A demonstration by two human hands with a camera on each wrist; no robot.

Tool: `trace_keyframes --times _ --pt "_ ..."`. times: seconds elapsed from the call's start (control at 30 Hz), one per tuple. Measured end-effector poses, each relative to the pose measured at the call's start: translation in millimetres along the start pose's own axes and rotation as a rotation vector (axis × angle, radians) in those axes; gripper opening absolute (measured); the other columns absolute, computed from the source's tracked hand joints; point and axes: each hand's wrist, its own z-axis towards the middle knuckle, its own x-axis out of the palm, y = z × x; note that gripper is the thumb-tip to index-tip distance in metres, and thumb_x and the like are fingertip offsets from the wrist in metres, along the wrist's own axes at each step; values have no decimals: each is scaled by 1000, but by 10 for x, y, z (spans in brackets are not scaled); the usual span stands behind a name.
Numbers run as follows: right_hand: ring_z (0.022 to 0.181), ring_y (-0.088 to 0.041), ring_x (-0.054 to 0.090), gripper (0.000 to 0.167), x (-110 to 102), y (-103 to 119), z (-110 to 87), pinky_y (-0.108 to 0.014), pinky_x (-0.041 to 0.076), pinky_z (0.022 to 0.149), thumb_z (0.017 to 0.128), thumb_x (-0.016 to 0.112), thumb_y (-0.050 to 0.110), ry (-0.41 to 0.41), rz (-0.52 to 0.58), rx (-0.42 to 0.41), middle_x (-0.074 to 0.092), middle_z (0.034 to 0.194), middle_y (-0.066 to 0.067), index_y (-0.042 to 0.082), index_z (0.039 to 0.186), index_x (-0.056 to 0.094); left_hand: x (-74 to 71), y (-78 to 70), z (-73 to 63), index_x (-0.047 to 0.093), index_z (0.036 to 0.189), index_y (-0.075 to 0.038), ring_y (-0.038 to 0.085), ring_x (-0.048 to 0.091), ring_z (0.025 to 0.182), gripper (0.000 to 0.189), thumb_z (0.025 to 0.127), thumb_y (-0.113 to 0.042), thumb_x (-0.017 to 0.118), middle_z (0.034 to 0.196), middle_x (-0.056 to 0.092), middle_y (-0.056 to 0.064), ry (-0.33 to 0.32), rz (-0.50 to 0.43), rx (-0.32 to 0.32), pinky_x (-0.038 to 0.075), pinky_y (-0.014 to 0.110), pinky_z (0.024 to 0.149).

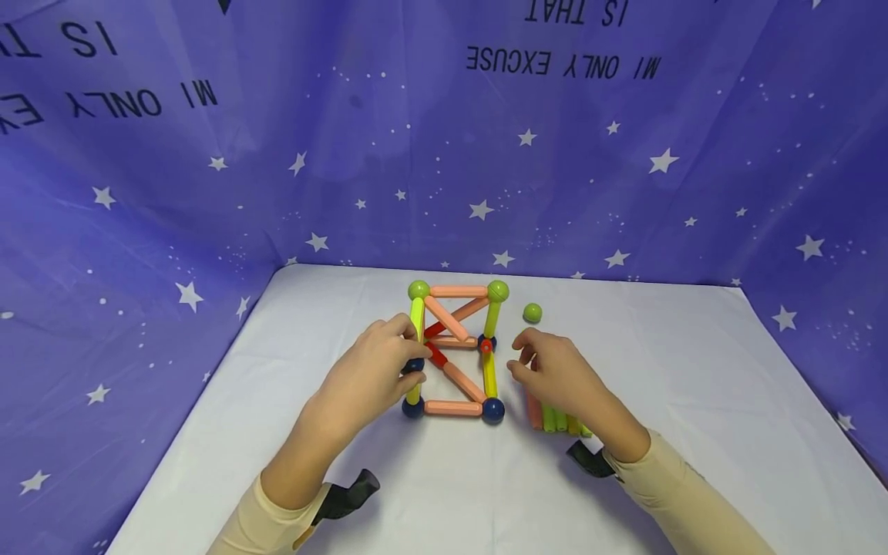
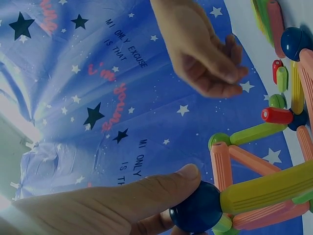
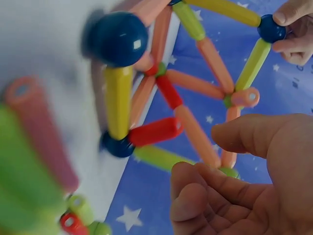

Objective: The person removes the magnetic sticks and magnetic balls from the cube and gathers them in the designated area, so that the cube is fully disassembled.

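Note:
A frame of magnetic rods and balls stands before me, with salmon rods (image 1: pixel 453 408), yellow rods (image 1: pixel 489 375) and green balls (image 1: pixel 419 290) at its far corners. My left hand (image 1: pixel 371 374) pinches a dark blue ball (image 2: pixel 198 208) on the frame's left side between thumb and fingers. A yellow rod (image 2: pixel 269 188) runs from that ball. To the right of the frame hovers my right hand (image 1: pixel 558 374), fingers loosely bent, nothing between them. Closest to it on the frame is a red rod (image 3: pixel 156 131) jutting from a blue ball (image 3: pixel 117 143).
Beneath the right hand lies a row of green and salmon rods (image 1: pixel 555 418), partly covered by it. A loose green ball (image 1: pixel 532 312) sits beyond that hand. The white table (image 1: pixel 680 347) meets a blue star-printed cloth (image 1: pixel 444 154) at the back and sides.

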Motion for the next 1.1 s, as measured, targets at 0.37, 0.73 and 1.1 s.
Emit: trace_keyframes --times 0.37,0.73,1.1 --pt "65 -10 58 28 65 400 247 -30 49 55 96 60 29 -17 154 -131 65 88 6 16 120 57 0 -1 7 78 101 -14 18 50 80 25 77 -17 84 97 55 -1 2 13 4 45 28 71" --pt "50 -11 44 21 264 652 396 -24 35 42 92 67 20 -127 -19 -273 55 72 7 16 110 59 -2 16 6 78 98 -14 18 49 77 24 75 -18 86 96 54 -1 -13 26 34 44 28 71" --pt "41 -8 38 19 352 621 380 -23 31 40 87 69 17 4 -57 -197 49 57 8 11 104 64 -7 9 9 78 98 -14 18 51 79 24 75 -17 86 97 55 -1 -2 8 33 45 29 72"
